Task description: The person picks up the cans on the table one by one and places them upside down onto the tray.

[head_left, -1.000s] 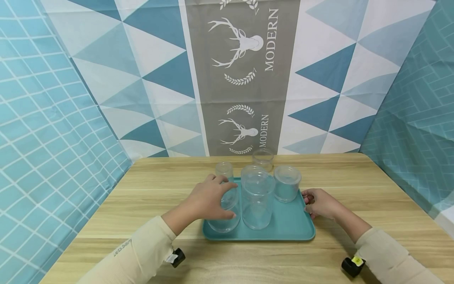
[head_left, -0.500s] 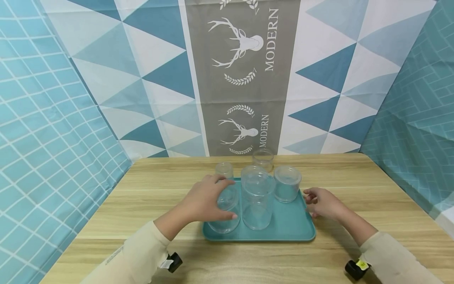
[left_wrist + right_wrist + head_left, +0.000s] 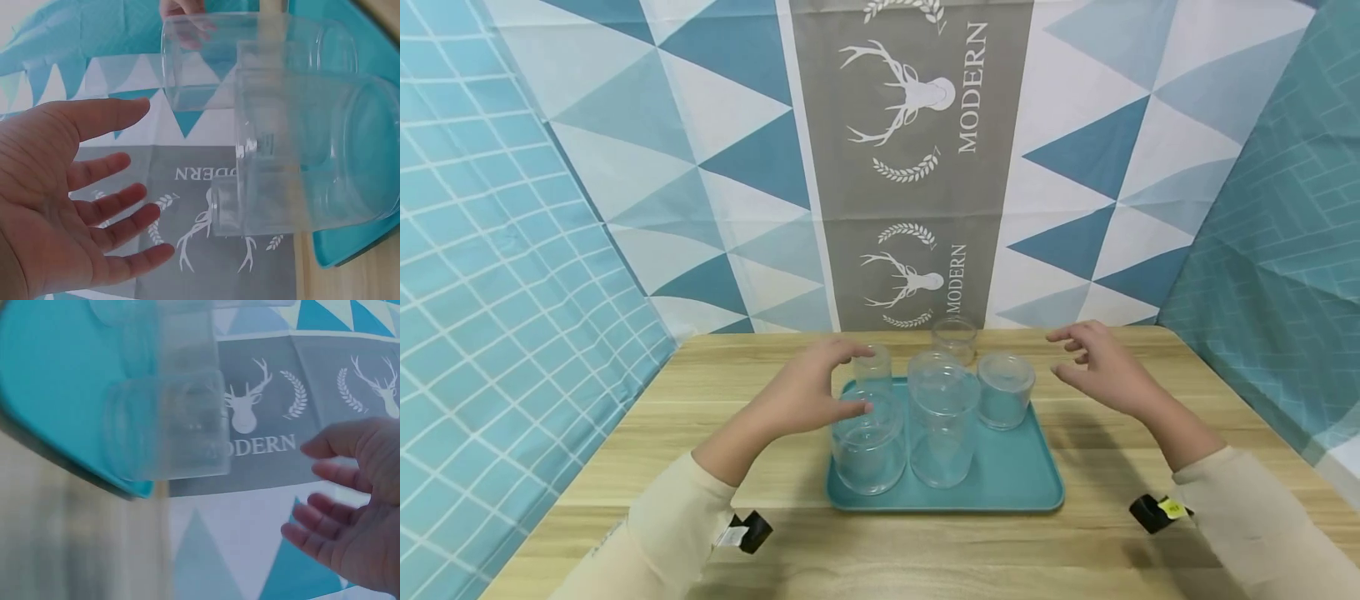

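Several clear plastic jars stand on a teal tray (image 3: 1022, 483). They include a wide jar (image 3: 869, 462) at front left, a tall jar (image 3: 943, 442) in the middle and a short jar (image 3: 1006, 396) at the right. A slim clear jar (image 3: 872, 367) is at the back left. My left hand (image 3: 797, 390) hovers left of the wide jar, fingers spread; in the left wrist view its palm (image 3: 56, 206) holds nothing. Raised to the right of the short jar is my right hand (image 3: 1105, 371), fingers loosely bent, with an air gap to the short jar (image 3: 187, 428) in the right wrist view.
Another clear jar (image 3: 955, 342) stands at the rear, by the back edge of the wooden table (image 3: 940, 558). A patterned cloth backdrop (image 3: 917, 183) rises behind, with blue tiled cloth (image 3: 512, 250) on the left and teal cloth (image 3: 1277, 225) on the right.
My right hand has left the tray's right edge and moved up and away. My left hand has lifted up and left from the wide jar. The jars and tray have hardly moved.
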Demonstrator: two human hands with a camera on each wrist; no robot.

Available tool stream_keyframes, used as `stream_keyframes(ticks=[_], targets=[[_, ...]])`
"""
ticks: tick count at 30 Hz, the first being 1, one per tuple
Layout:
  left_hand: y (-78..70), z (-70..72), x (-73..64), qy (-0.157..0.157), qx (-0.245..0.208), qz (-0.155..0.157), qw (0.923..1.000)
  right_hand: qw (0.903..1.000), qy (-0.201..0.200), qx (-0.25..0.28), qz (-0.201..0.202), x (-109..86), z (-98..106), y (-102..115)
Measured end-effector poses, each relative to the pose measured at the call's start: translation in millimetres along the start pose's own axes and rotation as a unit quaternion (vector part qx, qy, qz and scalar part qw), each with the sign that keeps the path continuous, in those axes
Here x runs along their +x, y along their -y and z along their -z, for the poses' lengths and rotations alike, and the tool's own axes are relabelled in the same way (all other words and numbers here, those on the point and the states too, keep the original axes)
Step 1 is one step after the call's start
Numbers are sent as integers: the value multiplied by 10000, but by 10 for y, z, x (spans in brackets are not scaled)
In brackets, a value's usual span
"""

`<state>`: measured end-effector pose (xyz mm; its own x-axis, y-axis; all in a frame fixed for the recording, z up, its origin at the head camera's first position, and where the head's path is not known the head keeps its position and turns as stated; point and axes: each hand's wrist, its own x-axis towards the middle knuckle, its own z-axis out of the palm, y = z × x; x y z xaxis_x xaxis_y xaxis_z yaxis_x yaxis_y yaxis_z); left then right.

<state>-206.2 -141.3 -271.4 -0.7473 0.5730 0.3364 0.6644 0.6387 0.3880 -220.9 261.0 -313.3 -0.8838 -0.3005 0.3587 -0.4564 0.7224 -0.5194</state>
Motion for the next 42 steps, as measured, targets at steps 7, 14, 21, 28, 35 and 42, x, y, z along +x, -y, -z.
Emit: stream_keyframes(ticks=[7,14,21,28,35,42], targets=[[85,63,199,-115,-110,-356,9992,9939,450,-541,855,266,114,162],[124,158,478,267,-171,-218,9993,9855,1107,-1050,741,578,186,365],[188,219,753,460,-162,-138,9987,9818,1129,-1370,677,898,158,465],[347,171,975,564,83,-83,9983,9857,946,-1293,525,1180,23,416],[396,121,1204,734,73,237,9970,9904,1090,-842,134,1423,-141,357],[397,62,1356,804,-168,597,9948,9861,1391,-906,-28,1635,-260,350]])
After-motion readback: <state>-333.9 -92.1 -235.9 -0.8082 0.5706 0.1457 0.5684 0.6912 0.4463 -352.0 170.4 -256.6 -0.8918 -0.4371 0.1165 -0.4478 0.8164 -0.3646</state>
